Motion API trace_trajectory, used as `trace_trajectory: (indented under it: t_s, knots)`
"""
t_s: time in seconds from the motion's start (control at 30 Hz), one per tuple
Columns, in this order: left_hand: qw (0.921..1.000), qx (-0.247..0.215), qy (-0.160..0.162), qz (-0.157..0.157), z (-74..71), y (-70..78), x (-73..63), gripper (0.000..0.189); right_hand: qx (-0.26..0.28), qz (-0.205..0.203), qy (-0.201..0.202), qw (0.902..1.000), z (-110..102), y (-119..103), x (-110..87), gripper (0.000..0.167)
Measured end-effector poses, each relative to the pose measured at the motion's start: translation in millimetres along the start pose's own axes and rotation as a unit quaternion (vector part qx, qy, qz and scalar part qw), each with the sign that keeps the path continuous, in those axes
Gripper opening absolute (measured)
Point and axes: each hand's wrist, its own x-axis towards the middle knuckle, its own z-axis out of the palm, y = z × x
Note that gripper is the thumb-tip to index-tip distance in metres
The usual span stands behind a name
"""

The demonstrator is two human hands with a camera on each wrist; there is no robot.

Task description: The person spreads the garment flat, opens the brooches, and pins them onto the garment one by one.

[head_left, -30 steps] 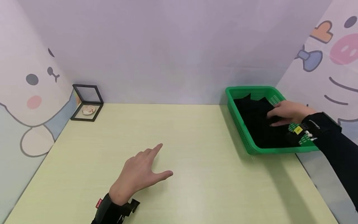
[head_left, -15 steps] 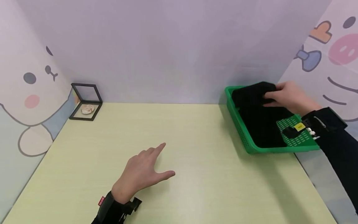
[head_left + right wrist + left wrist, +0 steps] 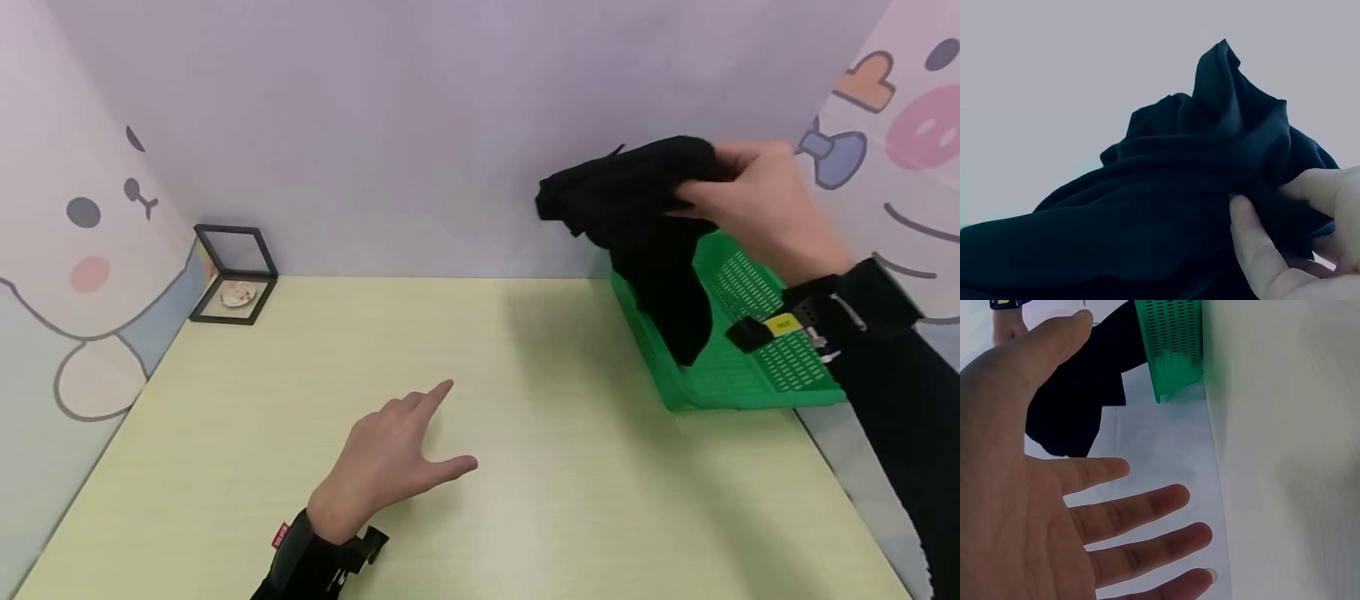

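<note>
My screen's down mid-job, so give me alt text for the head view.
A person's right grip holds black cloth in the air, its lower end overlapping in view the green basket at the right of the pale table. The left grip is open and holds nothing, lower left of centre. At far left, a black frame has a small pale item in it.

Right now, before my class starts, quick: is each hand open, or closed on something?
Left hand: open, holding nothing.
Right hand: closed, holding a bunched black cloth.
</note>
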Motion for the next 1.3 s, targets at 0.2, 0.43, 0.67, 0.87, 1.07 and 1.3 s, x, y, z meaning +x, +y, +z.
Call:
trace_trajectory:
  t_s: [0.2, 0.43, 0.67, 0.87, 1.07, 1.3]
  knots:
    - [0.9998, 0.007, 0.016, 0.008, -3.2, 2.6, 1.9, 0.097, -0.154, 0.008, -0.067, 0.9858, 46.2, 8.1, -4.1, 0.054]
    - [0.9999, 0.005, 0.006, 0.006, -2.5, 5.2, 4.4, 0.095, -0.215, -0.026, -0.138, 0.9665, 102.2, 40.9, -6.8, 0.039]
    - [1.0000, 0.003, -0.001, 0.001, 2.3, 3.6, 6.4, 0.092, -0.253, -0.040, -0.181, 0.9496, 131.7, 75.6, -9.4, 0.040]
    - [1.0000, 0.005, -0.003, 0.000, 6.6, 0.7, 6.9, 0.092, -0.246, -0.025, -0.208, 0.9462, 123.0, 96.9, -10.3, 0.039]
    - [1.0000, 0.004, 0.000, 0.007, 8.5, -0.7, 7.2, 0.093, -0.302, -0.028, -0.173, 0.9370, 98.7, 107.5, 3.1, 0.033]
    - [0.9999, 0.001, -0.011, 0.006, 9.6, -0.1, 6.6, 0.092, -0.363, 0.061, -0.196, 0.9091, 60.0, 127.3, 18.9, 0.044]
